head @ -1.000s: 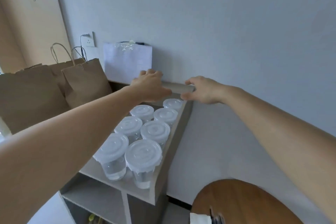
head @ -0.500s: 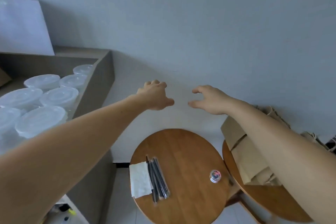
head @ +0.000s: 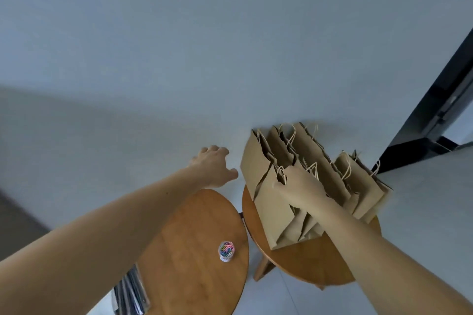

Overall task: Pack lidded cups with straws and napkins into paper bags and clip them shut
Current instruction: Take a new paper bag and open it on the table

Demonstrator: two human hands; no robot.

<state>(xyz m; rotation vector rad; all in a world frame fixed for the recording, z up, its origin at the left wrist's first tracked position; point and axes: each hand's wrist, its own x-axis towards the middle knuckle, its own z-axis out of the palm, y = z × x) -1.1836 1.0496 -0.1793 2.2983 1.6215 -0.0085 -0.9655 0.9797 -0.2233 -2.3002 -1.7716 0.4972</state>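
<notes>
Okay, right hand (head: 299, 186) grips front paper bag (head: 273, 212) at its top edge, left hand (head: 212, 166) open and empty just left of it; quick yank may topple neighbouring bags (head: 309, 148) leaning on it.

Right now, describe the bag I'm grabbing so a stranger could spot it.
Find the round wooden table on the right, crowded with brown paper bags. Yours is the front bag, nearest the viewer, the only one the right hand grips at its top.

A plain domestic-looking room: bare pale wall (head: 230, 33), small round wooden tables (head: 194, 243), paper bags (head: 271, 212) standing on one.
</notes>
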